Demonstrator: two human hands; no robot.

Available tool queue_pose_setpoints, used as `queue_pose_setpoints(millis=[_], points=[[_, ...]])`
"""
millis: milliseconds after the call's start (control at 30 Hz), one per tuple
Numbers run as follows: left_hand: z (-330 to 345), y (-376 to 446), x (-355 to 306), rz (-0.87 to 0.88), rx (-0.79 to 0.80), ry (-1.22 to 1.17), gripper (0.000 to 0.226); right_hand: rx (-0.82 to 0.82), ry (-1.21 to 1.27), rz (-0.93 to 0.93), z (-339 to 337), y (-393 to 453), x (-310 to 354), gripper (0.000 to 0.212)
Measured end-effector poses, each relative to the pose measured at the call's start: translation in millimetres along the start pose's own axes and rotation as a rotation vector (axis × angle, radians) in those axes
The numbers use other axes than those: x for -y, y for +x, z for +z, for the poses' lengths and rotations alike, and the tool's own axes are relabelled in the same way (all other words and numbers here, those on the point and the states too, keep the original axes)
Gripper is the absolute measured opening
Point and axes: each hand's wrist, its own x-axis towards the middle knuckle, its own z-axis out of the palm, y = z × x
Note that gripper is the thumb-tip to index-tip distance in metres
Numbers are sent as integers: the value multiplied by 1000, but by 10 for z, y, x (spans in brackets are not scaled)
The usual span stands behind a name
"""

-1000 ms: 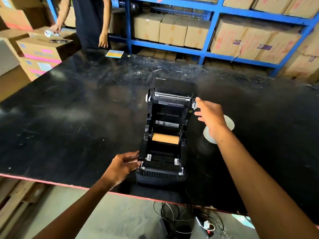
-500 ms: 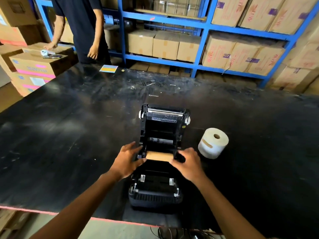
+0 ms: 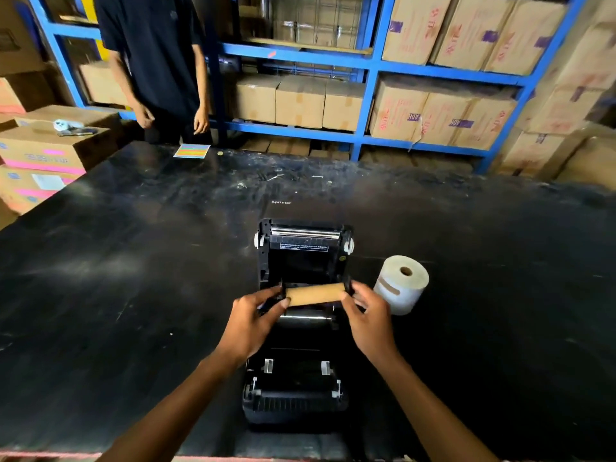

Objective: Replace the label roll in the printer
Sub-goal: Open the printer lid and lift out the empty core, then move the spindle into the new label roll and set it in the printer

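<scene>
Head view: open black label printer (image 3: 295, 391) on black table (image 3: 116, 278); left hand (image 3: 248, 323) and right hand (image 3: 368, 316) pinching opposite ends of brown cardboard core (image 3: 315, 294) over its bay; white label roll (image 3: 401, 284) upright just right; blue shelving (image 3: 373, 66) beyond.

Printer (image 3: 295, 388) sat open, lid back; bare brown core (image 3: 315, 294) above its bay (horizontal); white label roll (image 3: 401, 284) just right.
</scene>
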Motion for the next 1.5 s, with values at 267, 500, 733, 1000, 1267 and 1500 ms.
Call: queue_pose_setpoints(millis=[267,500,733,1000,1267,1500], points=[[584,71,-508,5,189,-265,12,-98,157,159,-744,-107,-145,16],[1481,271,-627,103,309,166,26,-275,104,461,-1687,-258,-872,13],[2356,448,-405,110,493,757,33,-173,-128,415,-2101,-237,-1270,13],[2632,269,-49,48,416,768,39,-12,-118,395,-2180,-163,-1588,12],[2447,29,-435,-18,623,342,30,173,39,383,-1949,113,-1674,20],[1815,100,-388,-84,423,494,24,172,53,510,-2286,395,-1888,28]])
